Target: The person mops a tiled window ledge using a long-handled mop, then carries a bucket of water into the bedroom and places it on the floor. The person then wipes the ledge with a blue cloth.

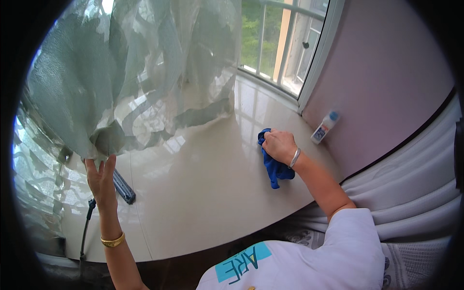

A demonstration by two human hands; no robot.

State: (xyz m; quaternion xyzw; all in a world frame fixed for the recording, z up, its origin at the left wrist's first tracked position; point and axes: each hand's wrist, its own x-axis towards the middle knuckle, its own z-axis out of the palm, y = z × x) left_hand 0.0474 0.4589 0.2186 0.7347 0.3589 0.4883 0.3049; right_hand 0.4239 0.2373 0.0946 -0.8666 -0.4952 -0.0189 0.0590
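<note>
My right hand is closed around a bunched blue cloth, which rests on the glossy cream windowsill. Part of the cloth trails towards me under the wrist. At the left, my left hand has the lower hem of a patterned sheer curtain between its fingers and holds it up off the sill. Behind that hand lies the grey-blue head of a cleaning tool, possibly a squeegee; the hand and forearm partly cover it. A thin dark pole stands beside the forearm.
A white bottle with a blue cap stands near the pinkish wall, right of the cloth. Beyond the sill is a window with metal bars. A pale heavy curtain hangs at the right, by my elbow.
</note>
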